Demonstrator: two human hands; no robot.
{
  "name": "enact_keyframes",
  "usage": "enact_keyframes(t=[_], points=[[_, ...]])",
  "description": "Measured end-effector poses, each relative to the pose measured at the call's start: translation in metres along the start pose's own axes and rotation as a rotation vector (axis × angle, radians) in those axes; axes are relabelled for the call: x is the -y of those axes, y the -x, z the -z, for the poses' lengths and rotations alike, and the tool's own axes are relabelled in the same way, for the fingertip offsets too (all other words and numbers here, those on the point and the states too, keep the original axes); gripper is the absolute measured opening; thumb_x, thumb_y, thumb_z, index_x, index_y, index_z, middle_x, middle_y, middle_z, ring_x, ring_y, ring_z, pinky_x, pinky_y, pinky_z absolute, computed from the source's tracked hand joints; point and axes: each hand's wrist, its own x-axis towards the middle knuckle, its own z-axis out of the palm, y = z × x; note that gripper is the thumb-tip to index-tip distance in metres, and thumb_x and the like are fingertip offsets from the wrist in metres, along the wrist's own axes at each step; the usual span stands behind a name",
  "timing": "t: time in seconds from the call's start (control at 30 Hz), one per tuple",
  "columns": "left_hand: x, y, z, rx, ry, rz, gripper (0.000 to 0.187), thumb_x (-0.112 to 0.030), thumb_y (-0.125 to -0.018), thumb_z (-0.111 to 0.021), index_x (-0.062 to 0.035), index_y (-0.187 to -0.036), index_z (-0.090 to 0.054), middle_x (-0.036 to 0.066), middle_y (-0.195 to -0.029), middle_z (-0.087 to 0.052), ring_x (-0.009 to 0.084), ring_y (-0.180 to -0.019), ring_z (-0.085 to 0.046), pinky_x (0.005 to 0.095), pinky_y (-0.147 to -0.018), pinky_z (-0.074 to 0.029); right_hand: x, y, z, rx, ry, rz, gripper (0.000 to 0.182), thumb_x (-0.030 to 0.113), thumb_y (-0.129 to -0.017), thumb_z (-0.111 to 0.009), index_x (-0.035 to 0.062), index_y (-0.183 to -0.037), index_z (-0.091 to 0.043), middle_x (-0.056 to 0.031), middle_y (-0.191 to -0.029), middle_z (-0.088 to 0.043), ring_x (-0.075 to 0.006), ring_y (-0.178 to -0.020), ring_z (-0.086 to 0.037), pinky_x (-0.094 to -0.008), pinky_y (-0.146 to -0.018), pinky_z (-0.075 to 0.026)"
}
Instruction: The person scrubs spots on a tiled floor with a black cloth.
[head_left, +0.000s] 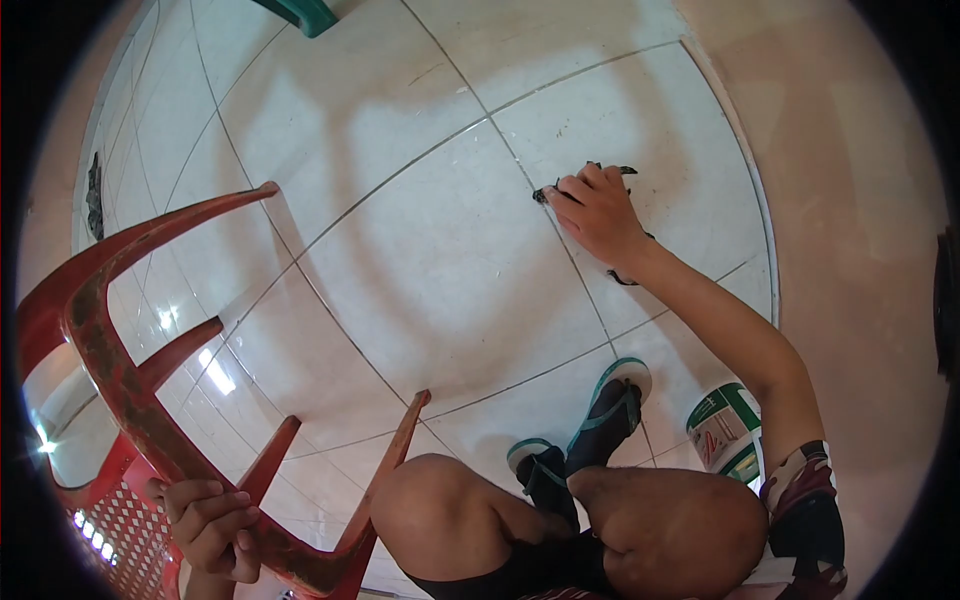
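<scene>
My left hand (210,525) is wrapped round the edge of a red plastic chair (125,385), which is tipped over with its legs pointing up and to the right. The chair's surface looks worn, with dark patches along the edge. My right hand (600,220) reaches down to the tiled floor (430,240), fingers bent together over a dark, crumpled strip (626,170). Bits of the dark material show on both sides of the fingers. Another thin dark piece (622,279) lies under the right wrist.
A green and white bucket (725,430) stands right of my sandalled feet (610,400). A green plastic leg (305,15) shows at the top. Dark material (95,195) lies at the far left by the wall. A wall (840,200) borders the floor on the right.
</scene>
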Motion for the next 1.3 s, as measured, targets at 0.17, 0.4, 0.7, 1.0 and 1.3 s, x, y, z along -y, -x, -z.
enact_keyframes(t=[0.17,0.4,0.7,1.0,1.3], points=[[-0.004,0.0,-0.002,-0.025,0.017,0.051,0.014,-0.025,-0.076,-0.061,-0.0138,-0.076,-0.07,0.001,-0.083,-0.07,0.0248,-0.094,-0.057,0.047,-0.096,-0.028,-0.011,-0.031,-0.01,0.038,0.049,-0.044,0.014,0.013,-0.077,-0.074,0.0142,-0.089,-0.066,0.0028,-0.086,-0.054,-0.0201,-0.086,-0.049,-0.0379,-0.073,-0.034],[-0.004,-0.004,-0.003,-0.05,0.009,0.024,0.015,-0.024,-0.075,-0.061,-0.0125,-0.077,-0.07,0.002,-0.081,-0.07,0.0256,-0.093,-0.058,0.0469,-0.096,-0.029,-0.007,-0.011,-0.007,0.059,0.036,0.049,0.013,0.015,-0.077,-0.073,0.017,-0.089,-0.067,0.0012,-0.085,-0.056,-0.0204,-0.086,-0.052,-0.0387,-0.072,-0.036],[-0.001,-0.003,-0.005,-0.061,0.023,0.004,0.014,-0.023,-0.074,-0.061,-0.0129,-0.076,-0.07,0.002,-0.081,-0.07,0.0252,-0.094,-0.058,0.0466,-0.096,-0.028,-0.049,-0.037,-0.006,0.055,0.146,-0.229,0.01,0.018,-0.079,-0.073,0.0184,-0.088,-0.069,0.0005,-0.085,-0.058,-0.0231,-0.087,-0.055,-0.0418,-0.069,-0.039],[-0.004,-0.006,-0.004,-0.063,0.026,0.025,0.014,-0.023,-0.073,-0.061,-0.0134,-0.075,-0.07,0.001,-0.081,-0.07,0.0246,-0.092,-0.058,0.0448,-0.093,-0.029,-0.063,-0.042,0.001,0.032,0.188,-0.265,0.004,0.02,-0.08,-0.07,0.0182,-0.08,-0.067,0.0016,-0.083,-0.059,-0.0237,-0.085,-0.055,-0.0432,-0.069,-0.04],[-0.006,-0.011,-0.002,-0.045,0.002,0.03,0.013,-0.023,-0.073,-0.061,-0.014,-0.075,-0.07,0.001,-0.082,-0.07,0.0242,-0.092,-0.057,0.0448,-0.092,-0.029,-0.04,-0.064,-0.007,-0.04,0.131,-0.198,0.01,0.016,-0.076,-0.072,0.0145,-0.074,-0.063,0.0013,-0.082,-0.056,-0.0215,-0.086,-0.055,-0.0421,-0.071,-0.041]])
